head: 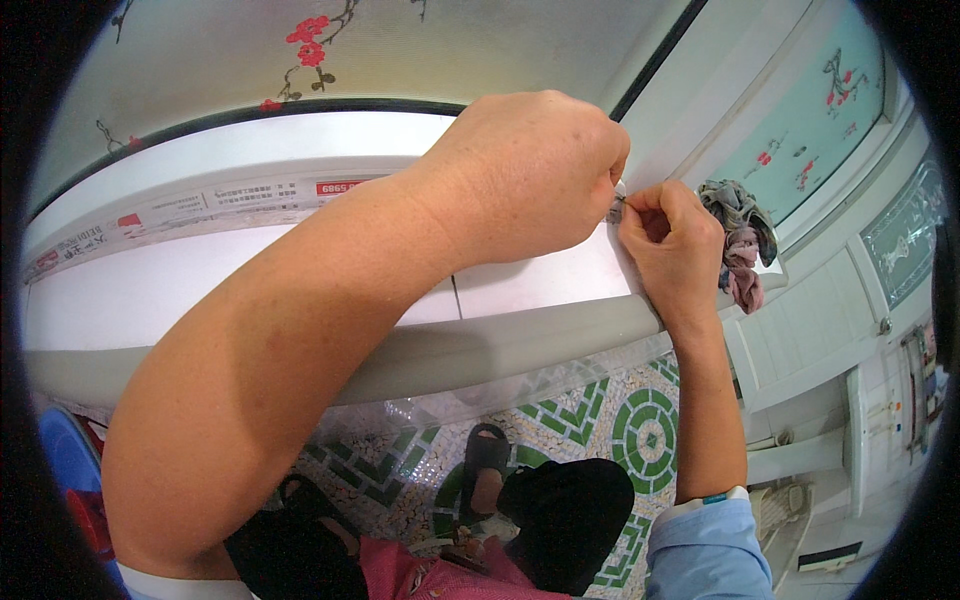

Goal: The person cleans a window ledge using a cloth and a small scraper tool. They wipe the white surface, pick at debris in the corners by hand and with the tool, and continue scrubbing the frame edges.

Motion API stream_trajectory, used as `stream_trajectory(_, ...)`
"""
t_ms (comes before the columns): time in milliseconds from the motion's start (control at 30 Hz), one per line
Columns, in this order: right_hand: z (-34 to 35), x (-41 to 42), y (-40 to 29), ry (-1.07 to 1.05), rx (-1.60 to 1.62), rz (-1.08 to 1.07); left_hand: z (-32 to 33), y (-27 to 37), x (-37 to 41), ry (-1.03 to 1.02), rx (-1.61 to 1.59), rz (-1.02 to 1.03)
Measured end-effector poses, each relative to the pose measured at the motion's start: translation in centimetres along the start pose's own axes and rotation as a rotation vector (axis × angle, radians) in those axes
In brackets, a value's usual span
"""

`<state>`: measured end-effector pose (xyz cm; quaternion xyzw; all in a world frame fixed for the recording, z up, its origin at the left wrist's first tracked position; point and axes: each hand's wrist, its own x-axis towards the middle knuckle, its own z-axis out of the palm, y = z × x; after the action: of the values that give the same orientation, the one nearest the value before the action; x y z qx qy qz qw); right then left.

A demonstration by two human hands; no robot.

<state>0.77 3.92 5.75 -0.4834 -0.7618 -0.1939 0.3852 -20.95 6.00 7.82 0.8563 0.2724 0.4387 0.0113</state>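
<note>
My left hand (536, 169) is curled at the lower corner of the window frame, its forearm crossing in front of the sill. Its fingertips are hidden behind the knuckles, so what they hold cannot be seen. Close beside it, my right hand (671, 232) pinches a small thin piece (619, 198) between thumb and forefinger; the piece is too small to name surely. Along the foot of the frame runs a strip of printed protective film (255, 196), partly covered by my left forearm. Below it lies the white tiled windowsill (525, 289) with a rounded grey edge (495, 349).
Crumpled cloths (739, 240) lie at the sill's right end, near my right wrist. Frosted glass (450, 52) with blossom patterns stands behind the hands. A blue basin (67, 446) is at lower left. A white door (817, 330) is on the right, above patterned floor (577, 412).
</note>
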Motion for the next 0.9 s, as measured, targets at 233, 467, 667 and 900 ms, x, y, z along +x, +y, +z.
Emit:
stream_trajectory(233, -0.07, -0.13, 0.20, 0.011, -0.003, -0.036, 0.08, -0.02, -0.07, 0.013, 0.015, 0.024)
stream_trajectory(467, 0.12, 0.12, 0.46, 0.005, -0.051, -0.049, 0.05, 0.00, 0.07, 0.002, 0.038, 0.037)
stream_trajectory(667, 0.21, 0.11, 0.39, 0.007, -0.035, -0.052, 0.00, 0.15, 0.02, -0.011, 0.022, 0.001)
stream_trajectory(900, 0.20, 0.15, 0.26, 0.002, -0.035, -0.040, -0.03, 0.10, 0.03, -0.013, 0.029, 0.011)
